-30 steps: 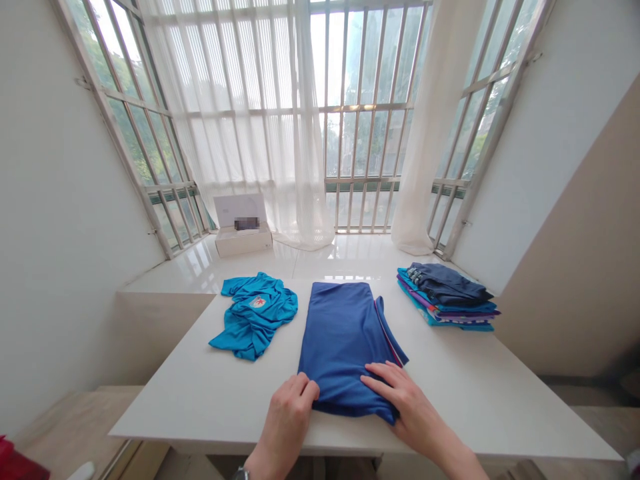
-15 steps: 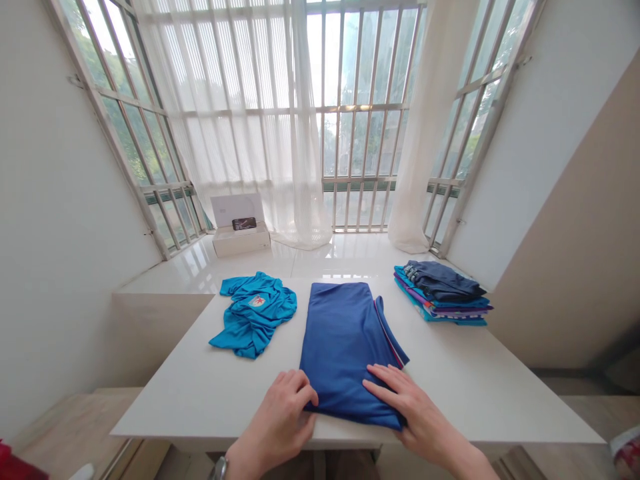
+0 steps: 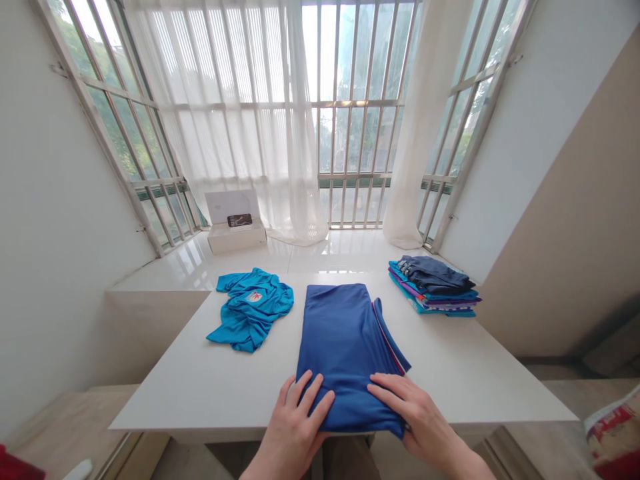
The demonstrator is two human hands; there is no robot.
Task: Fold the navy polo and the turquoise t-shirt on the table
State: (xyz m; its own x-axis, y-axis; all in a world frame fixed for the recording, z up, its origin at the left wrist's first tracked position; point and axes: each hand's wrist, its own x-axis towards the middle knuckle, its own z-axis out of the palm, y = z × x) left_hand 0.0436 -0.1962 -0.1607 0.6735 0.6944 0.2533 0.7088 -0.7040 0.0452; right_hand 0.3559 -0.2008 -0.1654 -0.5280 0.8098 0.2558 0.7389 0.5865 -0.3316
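Note:
A dark blue shirt point(image 3: 337, 333), folded into a long rectangle, lies on the white table in front of me. A sleeve-like flap with white and red inside sticks out on its right. At its near left corner is my left hand point(image 3: 300, 417), fingers spread over the cloth and thumb hidden underneath. My right hand point(image 3: 417, 410) holds the near right corner, its fingers stretched across the top and the thumb out of sight. The cloth's near end reaches the table's front edge. A crumpled turquoise T-shirt point(image 3: 255, 310) with a small badge lies to the left.
Several folded clothes form a stack point(image 3: 435, 287) at the table's back right. On the ledge behind, a white box point(image 3: 237, 235) with a raised lid supports a phone point(image 3: 239, 220). White curtains point(image 3: 295, 153) hang before the barred window. The white table point(image 3: 200, 400) ends close to me.
My left hand has gone from a curled pinch at the near left corner to spread fingers on the cloth. The near end has shifted slightly towards me. The view has moved a little.

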